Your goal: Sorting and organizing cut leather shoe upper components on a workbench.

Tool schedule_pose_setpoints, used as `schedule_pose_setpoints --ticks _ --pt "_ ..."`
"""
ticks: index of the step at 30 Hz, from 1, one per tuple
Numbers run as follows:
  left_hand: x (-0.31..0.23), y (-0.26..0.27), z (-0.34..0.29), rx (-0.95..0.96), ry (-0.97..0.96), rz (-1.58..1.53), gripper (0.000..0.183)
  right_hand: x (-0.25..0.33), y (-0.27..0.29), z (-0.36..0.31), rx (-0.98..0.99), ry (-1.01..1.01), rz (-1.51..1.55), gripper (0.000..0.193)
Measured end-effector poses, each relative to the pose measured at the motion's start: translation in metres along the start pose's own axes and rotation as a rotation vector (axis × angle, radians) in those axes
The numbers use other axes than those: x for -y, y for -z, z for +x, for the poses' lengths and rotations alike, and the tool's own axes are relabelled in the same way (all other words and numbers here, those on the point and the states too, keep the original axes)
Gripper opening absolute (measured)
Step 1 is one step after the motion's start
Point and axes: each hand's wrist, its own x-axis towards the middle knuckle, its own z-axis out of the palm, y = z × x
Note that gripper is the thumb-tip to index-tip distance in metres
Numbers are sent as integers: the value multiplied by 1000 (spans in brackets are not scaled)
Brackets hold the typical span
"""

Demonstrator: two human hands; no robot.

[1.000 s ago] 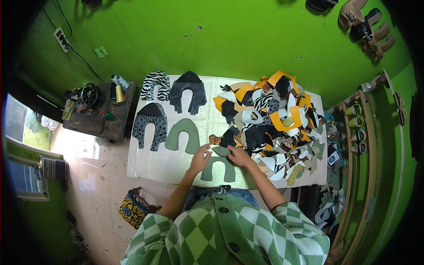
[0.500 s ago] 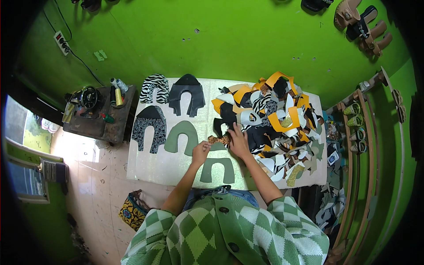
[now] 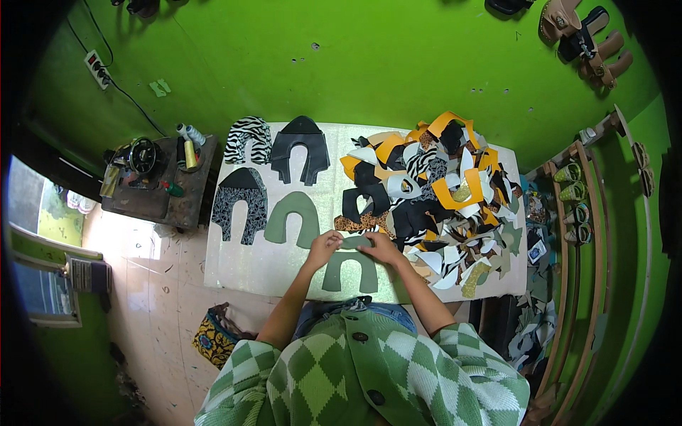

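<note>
A small curved piece of green material (image 3: 354,243) is held by its two ends between my hands. At its left end my left hand (image 3: 325,248) pinches with the fingers drawn together. My right hand (image 3: 383,248) grips the right end, thumb and fingers closed on it. Just below lies an arch-shaped green cutout (image 3: 350,268). A larger green arch (image 3: 290,209) rests to the left of my left hand. Beyond my hands lie a leopard-print piece (image 3: 359,223) and a black cutout (image 3: 369,193) at the edge of the scrap pile.
A heap of mixed scraps (image 3: 455,206) covers the right side of the pale table (image 3: 245,273). Zebra (image 3: 245,131), black (image 3: 299,138) and patterned (image 3: 231,199) arches lie at left. A sewing machine (image 3: 144,156) stands further left; a wooden shoe rack (image 3: 590,263) is at right.
My right hand has come nearer, from the black piece to the small green one. The black and leopard-print pieces now lie more spread out. My left hand has moved slightly nearer.
</note>
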Motion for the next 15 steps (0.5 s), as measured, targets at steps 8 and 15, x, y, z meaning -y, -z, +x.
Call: schedule_pose_setpoints --ticks 8,15 --pt "28 -1 -10 -133 19 73 7 -26 -6 -11 18 -46 254 21" --pt "26 -10 -19 -233 20 261 9 -11 -17 -23 -191 -135 -17 15"
